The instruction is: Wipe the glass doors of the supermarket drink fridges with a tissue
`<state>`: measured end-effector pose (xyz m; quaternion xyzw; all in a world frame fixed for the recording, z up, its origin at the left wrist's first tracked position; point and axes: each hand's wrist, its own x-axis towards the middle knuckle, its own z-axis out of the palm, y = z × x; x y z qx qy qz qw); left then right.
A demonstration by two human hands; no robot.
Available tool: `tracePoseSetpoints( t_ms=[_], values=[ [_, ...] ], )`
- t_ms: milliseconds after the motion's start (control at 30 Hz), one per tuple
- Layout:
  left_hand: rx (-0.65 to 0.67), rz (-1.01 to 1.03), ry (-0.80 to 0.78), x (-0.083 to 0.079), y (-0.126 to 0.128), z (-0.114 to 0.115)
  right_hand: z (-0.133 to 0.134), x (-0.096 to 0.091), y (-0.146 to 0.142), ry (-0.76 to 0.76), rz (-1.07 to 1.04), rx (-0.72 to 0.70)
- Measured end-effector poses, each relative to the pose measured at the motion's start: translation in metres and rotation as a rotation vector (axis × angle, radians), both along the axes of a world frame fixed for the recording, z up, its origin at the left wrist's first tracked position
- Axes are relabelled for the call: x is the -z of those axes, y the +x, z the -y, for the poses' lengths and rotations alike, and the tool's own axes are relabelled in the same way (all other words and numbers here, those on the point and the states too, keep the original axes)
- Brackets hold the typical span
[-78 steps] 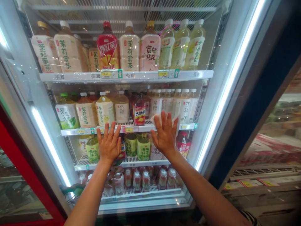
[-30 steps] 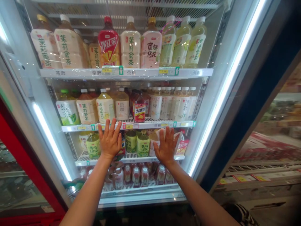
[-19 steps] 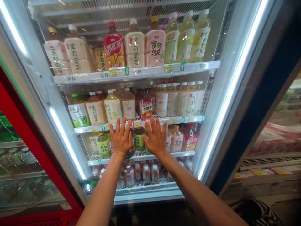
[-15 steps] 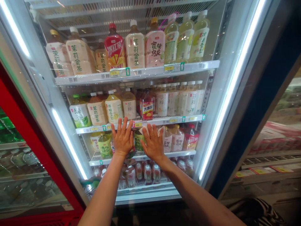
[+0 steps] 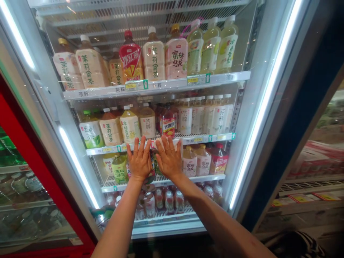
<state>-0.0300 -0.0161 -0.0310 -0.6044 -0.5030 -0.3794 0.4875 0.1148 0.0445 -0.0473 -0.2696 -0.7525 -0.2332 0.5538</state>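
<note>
Left fingers [image 5: 135, 146] straight, slightly spread, holding nothing. Left hand [image 5: 139, 162] lies palm-flat on the glass door [image 5: 243, 114]. Right fingers [image 5: 172, 143] same: splayed and flat. Right hand [image 5: 170, 160] is just beside the left, thumbs nearly touching. A white cloth [image 5: 159, 142] edge shows under the right fingertips, pinned to the glass. Both hands sit mid-door, nearer the bottom edge, fingertips over the middle shelf rail [image 5: 200, 138]. Behind the glass: red-label bottle [image 5: 168, 123] just above the right hand, green bottle [image 5: 119, 168] left of the left hand, pink-label bottles [image 5: 196, 164] to the right. Red cooler [image 5: 32, 143] adjoins the door's left edge.
</note>
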Motion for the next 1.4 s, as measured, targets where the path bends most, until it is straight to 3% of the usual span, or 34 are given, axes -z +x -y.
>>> tracePoseSetpoints(
  t_ms=[67, 133, 200, 300, 367, 500, 567, 633, 733, 800, 933, 1000, 1067, 1167, 1233, 1300, 1400],
  values=[
    [-0.001, -0.001, 0.001, 0.000, 0.000, 0.001, -0.007, -0.031, 0.002, 0.011, -0.027, 0.019],
    [-0.004, -0.003, -0.001, 0.000, 0.000, 0.001, -0.011, -0.047, 0.006, 0.035, -0.035, 0.033],
    [-0.008, -0.006, 0.001, 0.000, 0.000, 0.001, -0.010, -0.039, 0.010, 0.053, -0.021, 0.045],
    [-0.015, -0.011, 0.004, -0.001, 0.001, 0.002, -0.007, -0.012, 0.017, 0.072, 0.016, 0.043],
    [-0.020, -0.014, 0.004, -0.001, 0.001, 0.002, -0.009, -0.014, 0.019, 0.089, 0.039, 0.023],
    [-0.027, -0.016, 0.008, -0.001, 0.000, 0.002, -0.021, -0.067, 0.019, 0.059, 0.010, 0.032],
    [-0.027, -0.024, 0.012, -0.001, 0.000, 0.002, -0.023, -0.081, 0.019, 0.052, -0.006, 0.042],
    [-0.028, -0.032, 0.012, -0.002, 0.001, 0.003, -0.020, -0.072, 0.020, 0.072, -0.001, 0.037],
    [-0.032, -0.042, 0.003, -0.004, 0.003, 0.007, -0.013, -0.038, 0.019, 0.103, 0.056, 0.001],
    [-0.032, -0.052, -0.003, -0.009, 0.004, 0.013, -0.011, -0.034, 0.015, 0.110, 0.090, -0.023],
    [-0.037, -0.037, 0.023, -0.030, -0.010, 0.026, -0.011, -0.081, -0.005, 0.084, 0.056, -0.042],
    [-0.038, -0.026, 0.041, -0.043, -0.026, 0.033, -0.007, -0.096, -0.017, 0.068, 0.027, -0.045],
    [-0.037, -0.038, 0.045, -0.053, -0.044, 0.038, 0.003, -0.086, -0.028, 0.075, 0.036, -0.051],
    [-0.046, -0.061, 0.026, -0.060, -0.070, 0.044, 0.018, -0.048, -0.042, 0.136, 0.162, -0.089],
    [-0.056, -0.063, 0.010, -0.060, -0.082, 0.048, 0.023, -0.041, -0.051, 0.180, 0.248, -0.118],
    [-0.062, -0.058, 0.003, -0.059, -0.091, 0.050, 0.023, -0.061, -0.062, 0.196, 0.240, -0.125],
    [-0.062, -0.029, 0.010, -0.057, -0.100, 0.051, 0.019, -0.113, -0.077, 0.158, 0.130, -0.110]
  ],
)
